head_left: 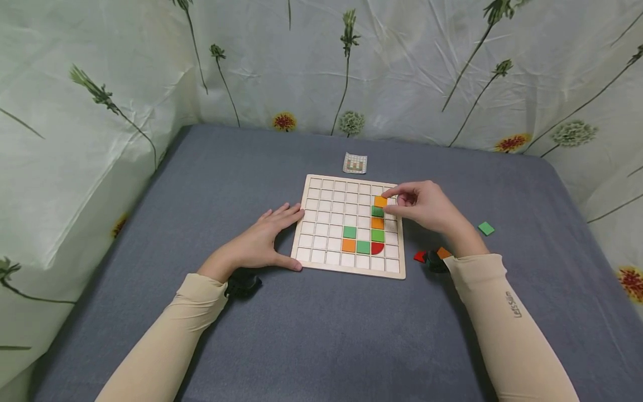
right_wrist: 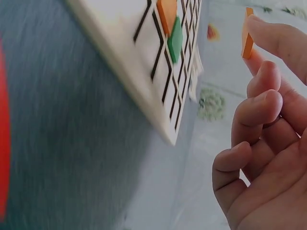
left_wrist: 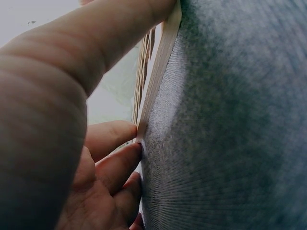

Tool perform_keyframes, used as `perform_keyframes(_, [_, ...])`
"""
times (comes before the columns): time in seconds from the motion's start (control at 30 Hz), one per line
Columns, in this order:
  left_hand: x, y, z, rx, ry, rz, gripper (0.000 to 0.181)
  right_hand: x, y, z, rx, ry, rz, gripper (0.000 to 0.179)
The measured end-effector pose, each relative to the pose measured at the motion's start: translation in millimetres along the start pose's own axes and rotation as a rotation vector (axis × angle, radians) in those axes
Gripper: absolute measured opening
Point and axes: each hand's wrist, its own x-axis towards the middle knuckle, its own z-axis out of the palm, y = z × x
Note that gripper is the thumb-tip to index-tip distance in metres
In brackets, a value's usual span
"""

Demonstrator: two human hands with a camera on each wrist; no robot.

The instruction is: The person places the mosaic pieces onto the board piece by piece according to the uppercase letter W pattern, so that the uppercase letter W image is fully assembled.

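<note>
Right hand (head_left: 419, 204): thumb and forefinger pinch an orange tile (head_left: 380, 201) by its edges, the other fingers curled. The tile is held over the far right part of the wooden board (head_left: 346, 271), just beyond a green tile (head_left: 377, 211). The right wrist view indicates it is clear of the board.

Left hand (head_left: 266, 240): spread wide, fingertips against the board's left edge, thumb at its near left corner; judged to be steadying it.

Handling: the tile is thin and flat and appears stiff. Judged light, unlikely to break, possibly slippery on its smooth faces. Opposite edges are the recommended hold, keeping the fingertips off the underside. The board is judged light enough to slide if nudged; its outer rim is the sound place to hold.

Edges and room: cell lines are narrow and a tile nearly fills a cell, so a skewed tile could catch on its neighbour. Bare cells lie left of the tile column. A small card (head_left: 355, 163) lies beyond the far rim. Right of the board, a red piece (head_left: 420, 256) lies near the right wrist; low travel there risks contact. The counter (head_left: 321, 335) offers broad room on the near side.
</note>
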Motion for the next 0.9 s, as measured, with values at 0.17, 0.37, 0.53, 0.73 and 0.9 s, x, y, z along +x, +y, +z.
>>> perform_keyframes(0.17, [0.7,-2.2,1.0,0.001,0.002,0.001,0.122,6.9,-7.8,13.0,0.016,-0.051,-0.011,0.026])
perform_keyframes(0.37, [1.1,-3.4,2.3,-0.002,0.005,0.009,0.122,10.9,-12.9,24.5,0.004,-0.086,-0.049,0.027])
perform_keyframes(0.53, [1.2,-3.3,2.0,0.001,0.006,0.011,0.122,14.0,-14.2,35.2,-0.011,-0.154,-0.079,0.025])
perform_keyframes(0.73, [0.6,-3.5,2.1,-0.002,0.004,0.011,0.122,17.8,-17.0,43.2,-0.013,-0.2,-0.085,0.024])
perform_keyframes(0.9, [-0.3,-3.6,1.6,-0.007,0.005,0.013,0.122,20.1,-19.7,46.9,-0.055,-0.215,-0.101,0.025])
